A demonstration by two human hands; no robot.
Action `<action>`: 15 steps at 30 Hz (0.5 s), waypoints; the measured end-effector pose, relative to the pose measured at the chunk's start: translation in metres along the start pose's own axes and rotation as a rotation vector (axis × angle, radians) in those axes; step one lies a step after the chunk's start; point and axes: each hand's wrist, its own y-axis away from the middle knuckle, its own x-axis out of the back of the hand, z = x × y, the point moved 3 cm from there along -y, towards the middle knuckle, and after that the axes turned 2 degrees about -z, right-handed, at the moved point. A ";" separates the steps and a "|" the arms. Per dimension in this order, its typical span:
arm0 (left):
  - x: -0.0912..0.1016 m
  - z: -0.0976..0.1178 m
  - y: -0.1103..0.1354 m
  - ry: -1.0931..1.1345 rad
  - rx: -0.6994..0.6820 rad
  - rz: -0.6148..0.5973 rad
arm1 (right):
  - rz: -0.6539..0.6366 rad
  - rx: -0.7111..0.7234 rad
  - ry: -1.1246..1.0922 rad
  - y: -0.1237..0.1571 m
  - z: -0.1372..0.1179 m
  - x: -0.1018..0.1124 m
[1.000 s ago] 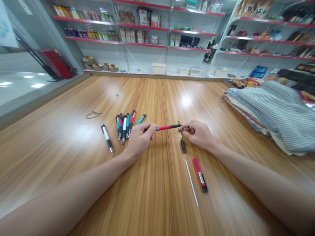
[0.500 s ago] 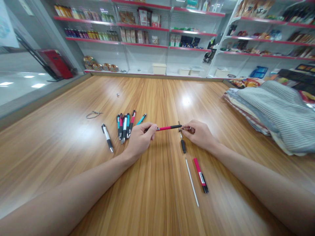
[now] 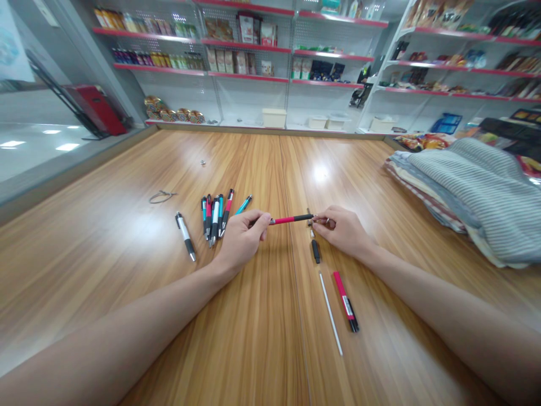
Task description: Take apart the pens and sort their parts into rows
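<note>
A red pen with a black grip (image 3: 291, 219) lies level between my two hands above the table. My left hand (image 3: 245, 234) is closed around its left end. At the black tip on the right, the fingers of my right hand (image 3: 341, 228) are pinched; the small part between them is mostly hidden. Just below my right hand lie small pen parts and a black grip piece (image 3: 315, 251). Nearer to me are a thin white refill (image 3: 331, 313) and a red pen barrel (image 3: 345, 301) with a black end.
Several pens (image 3: 214, 217) lie bunched beyond my left hand, with a white pen (image 3: 185, 236) to their left. A grey cord loop (image 3: 162, 197) and a tiny metal piece (image 3: 203, 162) lie farther back. Folded cloths (image 3: 469, 192) cover the right side; stocked shelves stand behind.
Almost nothing differs. Both hands keep the same hold on the red pen, and the whole view has shifted very slightly.
</note>
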 end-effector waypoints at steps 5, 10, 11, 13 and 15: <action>0.000 0.000 0.000 0.003 -0.001 -0.009 | 0.005 0.004 -0.011 0.000 -0.001 0.001; 0.000 0.000 0.000 0.000 0.002 -0.010 | 0.009 0.009 -0.026 0.000 -0.001 0.001; 0.000 0.000 0.000 0.001 0.003 -0.006 | 0.009 0.008 -0.029 0.000 -0.002 0.001; 0.000 0.000 0.000 0.002 0.003 -0.004 | 0.011 0.005 -0.032 0.000 -0.002 0.001; 0.000 0.000 0.000 0.002 0.002 -0.004 | 0.012 -0.001 -0.033 0.001 -0.002 0.001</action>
